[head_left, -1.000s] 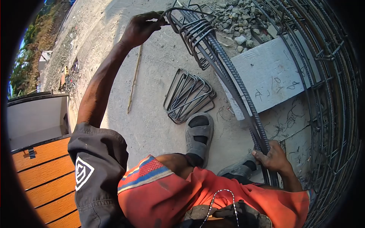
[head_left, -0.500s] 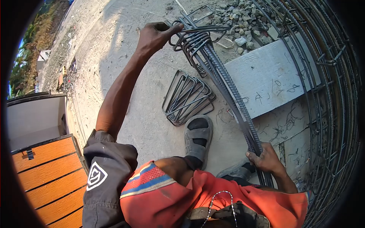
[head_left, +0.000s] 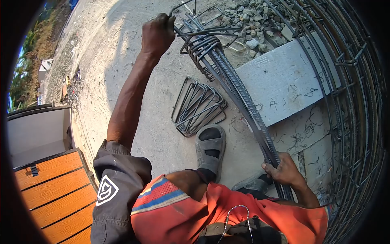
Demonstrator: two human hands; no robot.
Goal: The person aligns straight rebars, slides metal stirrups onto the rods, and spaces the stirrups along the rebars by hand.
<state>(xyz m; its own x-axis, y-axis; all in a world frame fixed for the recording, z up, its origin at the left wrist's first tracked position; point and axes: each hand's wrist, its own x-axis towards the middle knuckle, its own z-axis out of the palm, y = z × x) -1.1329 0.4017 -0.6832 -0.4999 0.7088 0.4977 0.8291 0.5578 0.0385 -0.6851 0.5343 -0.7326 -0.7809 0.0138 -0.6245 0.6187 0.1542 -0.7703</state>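
Note:
My left hand [head_left: 159, 35] is raised at the top, its fingers closed on a bent steel stirrup [head_left: 187, 5] near the ends of the long bars. Several more stirrups [head_left: 207, 44] hang around the upper part of the ribbed rebar bundle [head_left: 240, 92]. The bundle slants down toward my lap, where my right hand [head_left: 286, 170] is wrapped round its lower part. On the ground in front of my sandal lies a loose pile of rectangular stirrups [head_left: 199, 106].
Tied rebar cages [head_left: 357, 93] curve along the right side. A white board [head_left: 286, 79] lies beside the bundle, with gravel [head_left: 254, 24] beyond it. Orange slatted panels [head_left: 57, 191] and a pale box [head_left: 38, 132] stand at the left. My sandalled foot [head_left: 210, 152] is near the pile.
My left hand moved right to the bar ends, then back up and left with a stirrup. One stirrup now lies across the top of the bundle. My right hand keeps its hold.

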